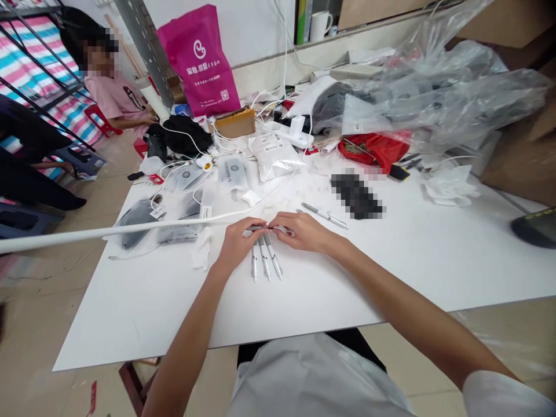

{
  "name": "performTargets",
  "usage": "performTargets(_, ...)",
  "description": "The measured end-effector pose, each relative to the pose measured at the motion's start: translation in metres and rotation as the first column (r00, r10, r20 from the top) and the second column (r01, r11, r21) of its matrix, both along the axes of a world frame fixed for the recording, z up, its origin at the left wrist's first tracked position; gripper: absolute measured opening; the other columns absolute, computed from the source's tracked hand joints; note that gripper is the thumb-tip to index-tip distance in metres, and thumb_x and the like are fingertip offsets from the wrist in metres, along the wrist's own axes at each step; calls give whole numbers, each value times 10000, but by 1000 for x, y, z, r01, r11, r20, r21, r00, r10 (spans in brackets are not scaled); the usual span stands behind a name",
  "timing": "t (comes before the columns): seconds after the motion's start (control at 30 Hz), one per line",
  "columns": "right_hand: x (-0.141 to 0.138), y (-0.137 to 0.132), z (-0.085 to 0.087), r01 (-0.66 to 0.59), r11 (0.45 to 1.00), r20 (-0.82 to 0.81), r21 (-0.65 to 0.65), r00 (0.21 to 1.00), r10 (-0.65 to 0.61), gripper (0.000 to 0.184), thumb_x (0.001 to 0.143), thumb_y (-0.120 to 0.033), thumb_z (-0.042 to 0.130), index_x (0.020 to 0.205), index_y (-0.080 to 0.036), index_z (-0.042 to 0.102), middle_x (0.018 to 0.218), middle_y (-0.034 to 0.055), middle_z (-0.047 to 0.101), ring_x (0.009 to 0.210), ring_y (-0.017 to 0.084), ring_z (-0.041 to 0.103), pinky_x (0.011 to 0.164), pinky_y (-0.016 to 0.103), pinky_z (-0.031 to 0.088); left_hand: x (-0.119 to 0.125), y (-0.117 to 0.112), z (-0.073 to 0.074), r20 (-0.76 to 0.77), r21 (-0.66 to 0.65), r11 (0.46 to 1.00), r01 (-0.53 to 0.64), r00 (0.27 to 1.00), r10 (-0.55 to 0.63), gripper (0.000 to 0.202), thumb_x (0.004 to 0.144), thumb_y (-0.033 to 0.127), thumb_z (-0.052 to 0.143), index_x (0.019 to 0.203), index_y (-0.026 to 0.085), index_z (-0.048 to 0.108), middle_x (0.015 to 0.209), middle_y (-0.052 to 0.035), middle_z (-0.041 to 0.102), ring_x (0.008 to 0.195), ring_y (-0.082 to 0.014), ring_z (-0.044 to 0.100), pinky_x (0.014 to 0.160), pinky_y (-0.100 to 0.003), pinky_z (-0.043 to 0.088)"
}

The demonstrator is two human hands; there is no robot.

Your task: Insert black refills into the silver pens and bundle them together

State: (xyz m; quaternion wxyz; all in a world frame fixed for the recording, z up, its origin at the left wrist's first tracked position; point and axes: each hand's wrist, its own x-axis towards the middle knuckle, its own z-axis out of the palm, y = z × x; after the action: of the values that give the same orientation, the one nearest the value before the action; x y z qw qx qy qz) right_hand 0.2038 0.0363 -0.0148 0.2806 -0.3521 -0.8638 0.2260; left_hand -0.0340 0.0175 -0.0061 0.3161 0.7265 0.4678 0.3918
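Note:
Both hands meet at the middle of the white table (391,272). My left hand (238,238) and my right hand (299,230) are closed in a pinch on the two ends of one thin silver pen (266,229), held crosswise. Under it three more silver pens (264,260) lie side by side, pointing toward me. Another silver pen (325,215) lies alone just beyond my right hand.
Flat plastic pouches (232,174) and white cables (182,168) lie at the table's far left. A pink bag (198,58), cardboard box (235,123), red pouch (373,147) and crumpled clear plastic (452,98) crowd the back. A person in a pink shirt (115,95) sits far left.

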Motion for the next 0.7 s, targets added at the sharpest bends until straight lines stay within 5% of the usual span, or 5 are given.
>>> performTargets(0.13,4,3,-5,3,991,118,133,993,-19,338,1161,-378,429,1175,-209,722,1073,88,753,817,194,673,706,321,417,-3,2,2,-63,4,996,87,994,-86,206,1038,410,689,1114,259,807,1130,-64,815,1078,-240,763,974,-361,585)
performTargets(0.27,11,11,-6,60,976,180,208,979,-99,306,1164,-352,415,1166,-207,684,1096,99,728,758,187,629,712,334,394,-11,7,4,-109,86,996,30,994,-21,212,1055,356,646,1145,262,813,1141,-83,807,1058,-249,752,988,-394,587)
performTargets(0.7,12,13,-5,106,971,133,213,982,-137,282,1163,-358,419,1176,-213,661,1136,104,706,759,186,612,708,337,406,-13,10,5,18,85,995,-52,999,50,194,997,351,737,1125,241,832,1144,-85,818,1030,-227,770,973,-375,627)
